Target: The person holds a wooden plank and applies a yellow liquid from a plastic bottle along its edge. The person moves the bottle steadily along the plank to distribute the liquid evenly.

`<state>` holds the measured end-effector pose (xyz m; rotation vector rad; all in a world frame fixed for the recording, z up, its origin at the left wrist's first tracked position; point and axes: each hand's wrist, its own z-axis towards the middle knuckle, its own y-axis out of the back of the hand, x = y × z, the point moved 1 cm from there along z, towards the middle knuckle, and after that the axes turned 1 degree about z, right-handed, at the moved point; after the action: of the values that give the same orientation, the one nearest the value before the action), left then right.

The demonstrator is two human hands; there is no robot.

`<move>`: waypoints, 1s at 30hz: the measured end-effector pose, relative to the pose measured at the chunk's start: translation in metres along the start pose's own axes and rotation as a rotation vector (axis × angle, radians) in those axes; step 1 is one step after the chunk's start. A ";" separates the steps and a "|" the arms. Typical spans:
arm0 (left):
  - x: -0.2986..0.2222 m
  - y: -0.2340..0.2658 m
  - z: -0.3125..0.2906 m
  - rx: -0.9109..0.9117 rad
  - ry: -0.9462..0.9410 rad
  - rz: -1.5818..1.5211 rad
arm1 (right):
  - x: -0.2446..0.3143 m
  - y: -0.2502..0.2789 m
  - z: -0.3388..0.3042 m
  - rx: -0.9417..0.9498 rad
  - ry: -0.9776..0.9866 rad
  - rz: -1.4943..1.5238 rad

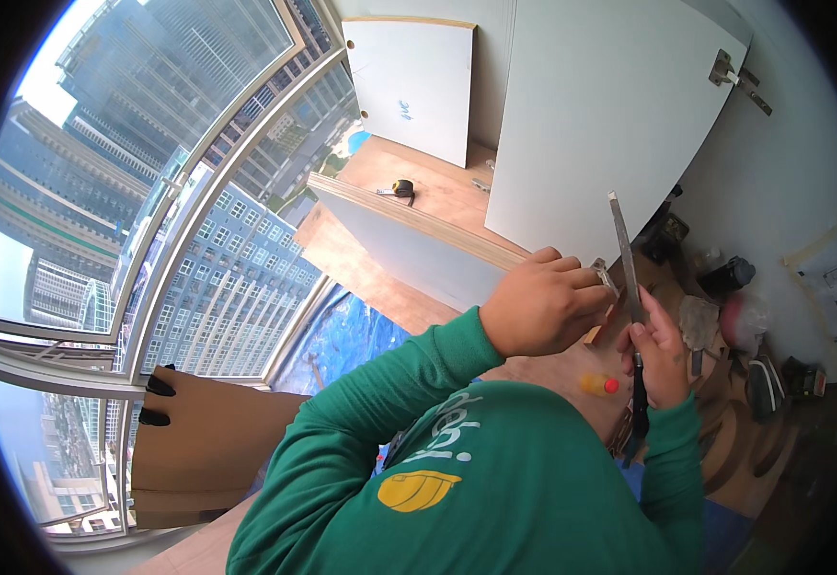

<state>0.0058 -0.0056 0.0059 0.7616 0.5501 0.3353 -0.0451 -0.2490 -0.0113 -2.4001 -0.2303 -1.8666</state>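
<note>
My left hand (pixel 554 305) is closed, its fingertips pinching a small metal piece like a cabinet hinge (pixel 604 272). This piece sits by the lower edge of a large white door panel (pixel 591 125); whether it is fixed there I cannot tell. My right hand (pixel 658 353) grips a long flat metal file (pixel 622 238) with a black handle, its blade pointing up and away from me. The blade passes just right of the hinge, apart from my left fingers. Another hinge (pixel 725 72) is mounted at the door panel's upper right.
A white board (pixel 413 86) leans behind a wooden surface with a tape measure (pixel 402 189). A panel edge (pixel 418 221) stands left of my hands. Below lies a bottle with a red cap (pixel 596 384). Tools and a black can (pixel 728 275) crowd the right; cardboard (pixel 207 441) stands by the windows.
</note>
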 end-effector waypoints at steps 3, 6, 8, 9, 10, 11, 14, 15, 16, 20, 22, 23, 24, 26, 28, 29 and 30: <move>0.002 0.008 -0.005 0.018 0.001 0.034 | -0.007 -0.011 0.002 -0.014 0.015 0.010; 0.001 0.005 -0.007 0.011 -0.002 0.073 | -0.010 -0.009 -0.001 -0.016 0.027 0.017; 0.006 0.007 -0.011 0.035 0.013 0.137 | -0.010 -0.007 -0.003 -0.027 0.043 -0.008; 0.010 0.012 -0.016 0.011 0.021 0.157 | -0.011 -0.009 -0.004 -0.025 0.041 0.007; 0.015 0.019 -0.021 0.010 0.036 0.183 | -0.012 -0.010 -0.005 -0.033 0.030 0.017; 0.020 0.027 -0.027 0.008 0.051 0.210 | -0.013 -0.011 -0.006 -0.038 0.024 0.030; 0.039 0.047 -0.043 -0.018 0.115 0.343 | -0.016 -0.016 -0.002 -0.061 -0.030 0.052; 0.044 0.053 -0.047 -0.060 0.122 0.410 | -0.016 -0.019 0.001 -0.039 -0.003 0.094; 0.049 0.057 -0.052 -0.012 0.170 0.399 | -0.016 -0.022 0.003 -0.037 -0.001 0.124; 0.056 0.057 -0.062 -0.003 0.130 0.405 | -0.012 -0.035 0.013 -0.008 0.066 0.281; 0.060 0.057 -0.067 -0.035 0.133 0.408 | -0.010 -0.040 0.020 -0.007 0.085 0.323; 0.063 0.058 -0.070 -0.047 0.137 0.409 | -0.009 -0.042 0.022 0.000 0.106 0.345; 0.067 0.061 -0.075 -0.074 0.165 0.410 | -0.008 -0.042 0.024 0.012 0.096 0.340; 0.080 0.071 -0.085 -0.117 0.227 0.415 | -0.008 -0.041 0.024 0.038 0.092 0.322; 0.095 0.084 -0.095 -0.186 0.291 0.417 | -0.009 -0.041 0.024 0.050 0.096 0.313; 0.102 0.092 -0.100 -0.213 0.324 0.421 | -0.009 -0.041 0.024 0.055 0.111 0.307; 0.111 0.100 -0.104 -0.256 0.350 0.439 | -0.009 -0.040 0.024 0.041 0.088 0.314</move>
<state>0.0261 0.1725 -0.0216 0.5717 0.6502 0.9401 -0.0315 -0.2062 -0.0263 -2.1695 0.1088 -1.7967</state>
